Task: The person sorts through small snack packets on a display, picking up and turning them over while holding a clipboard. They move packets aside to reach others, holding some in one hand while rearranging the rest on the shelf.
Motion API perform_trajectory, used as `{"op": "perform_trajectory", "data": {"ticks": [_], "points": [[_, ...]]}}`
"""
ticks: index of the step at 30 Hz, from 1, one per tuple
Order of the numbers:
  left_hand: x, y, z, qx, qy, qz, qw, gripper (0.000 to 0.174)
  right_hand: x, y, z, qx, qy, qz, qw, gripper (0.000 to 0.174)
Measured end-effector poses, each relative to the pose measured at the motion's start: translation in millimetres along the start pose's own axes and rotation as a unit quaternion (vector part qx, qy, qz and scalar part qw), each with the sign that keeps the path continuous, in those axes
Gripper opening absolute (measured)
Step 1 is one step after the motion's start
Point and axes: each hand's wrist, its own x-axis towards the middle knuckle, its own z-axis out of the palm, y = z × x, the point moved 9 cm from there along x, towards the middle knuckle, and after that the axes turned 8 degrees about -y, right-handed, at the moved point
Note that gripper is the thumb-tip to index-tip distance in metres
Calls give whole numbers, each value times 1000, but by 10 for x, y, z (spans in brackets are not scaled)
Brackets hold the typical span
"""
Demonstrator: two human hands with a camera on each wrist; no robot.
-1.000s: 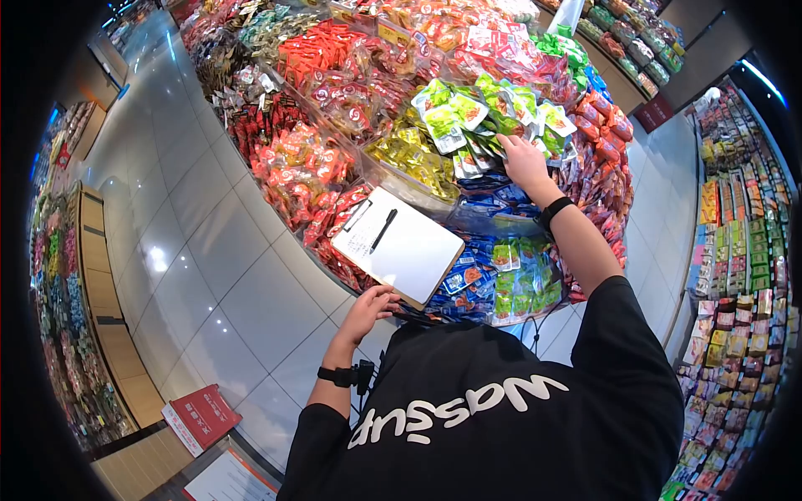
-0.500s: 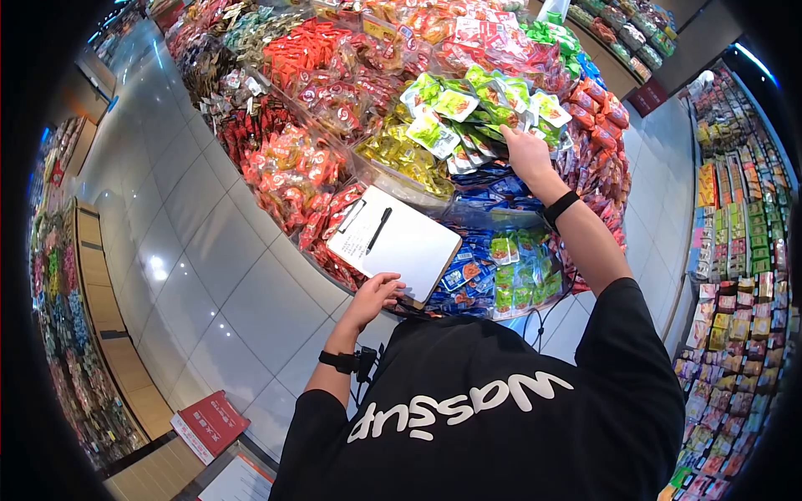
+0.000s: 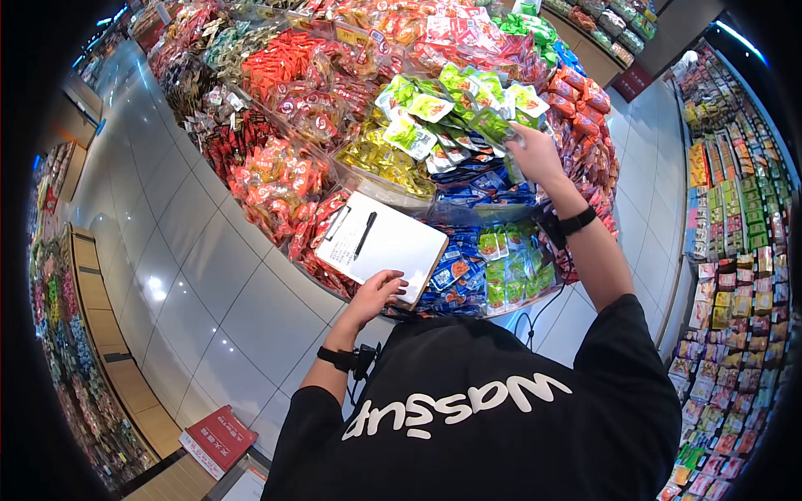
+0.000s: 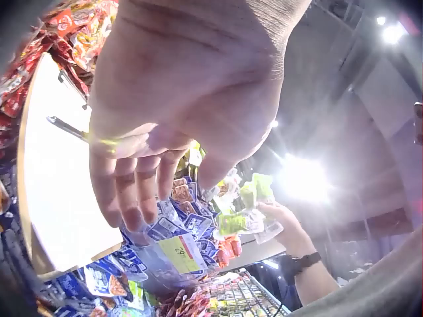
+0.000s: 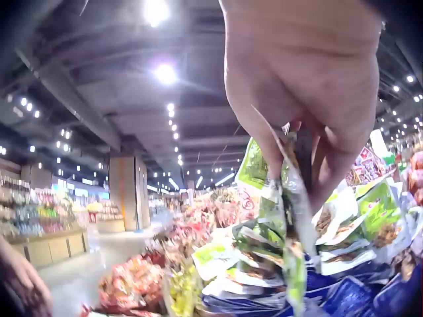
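My right hand point(image 3: 536, 154) pinches green-and-white snack packets point(image 3: 493, 125) above a pile of similar packets point(image 3: 409, 134). Seen edge-on in the right wrist view, the held packets point(image 5: 294, 198) hang between thumb and fingers; how many there are I cannot tell. My left hand point(image 3: 373, 297) lies over the near edge of a clipboard point(image 3: 401, 242) with its fingers loosely bent, holding nothing. A black pen point(image 3: 365, 234) lies on the clipboard's white paper, beside some handwriting. The clipboard rests on the front of the snack display.
Clear dividers split the display into sections: yellow packets point(image 3: 380, 163) and red packets point(image 3: 276, 179) to the left, blue packets point(image 3: 480, 185) nearer me, orange packets point(image 3: 576, 104) to the right. A price tag point(image 4: 182, 254) faces outward. Stocked shelves point(image 3: 735, 250) stand across the aisle.
My right hand has drawn green packets up from the pile, its wrist turning. My left hand has shifted slightly farther over the clipboard's edge. The head view has swung a little to the right.
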Motion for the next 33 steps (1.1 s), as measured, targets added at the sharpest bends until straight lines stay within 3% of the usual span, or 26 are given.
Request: {"op": "perform_trajectory", "data": {"ticks": [2, 3, 4, 5, 8, 11, 13, 15, 21, 25, 29, 33], "points": [[-34, 188, 95, 29, -8, 9, 1000, 36, -101, 152, 124, 255, -58, 9, 965, 29], [0, 252, 145, 22, -22, 32, 999, 36, -191, 168, 196, 377, -86, 13, 922, 28], [36, 310, 198, 14, -34, 54, 998, 37, -376, -13, 254, 520, -137, 83, 839, 28], [70, 366, 252, 4, -46, 74, 996, 38, -544, -196, 271, 588, -155, 117, 785, 30], [184, 722, 505, -22, -81, 135, 987, 41, -876, -500, 517, 649, -214, 112, 721, 30], [276, 996, 811, -191, -157, 194, 949, 62, -1168, -744, 834, 689, -252, 106, 671, 30], [201, 1178, 1028, -340, -208, 196, 896, 61, -1304, -794, 955, 709, -237, 116, 654, 30], [185, 1171, 1098, -361, -185, 173, 897, 57, -1408, -749, 999, 702, -221, 111, 668, 30], [346, 871, 1330, -343, -116, 143, 921, 44, -1701, -511, 969, 557, -250, 29, 792, 31], [417, 772, 1633, -325, -74, 138, 933, 40, -1837, -155, 738, 397, -176, -50, 899, 29], [548, 614, 1998, -299, -38, 138, 943, 39, -2089, 238, 607, 478, -169, -32, 861, 27], [695, 315, 2289, -304, -4, 125, 944, 41, -2346, 884, 674, 581, -192, 44, 790, 22]]}}
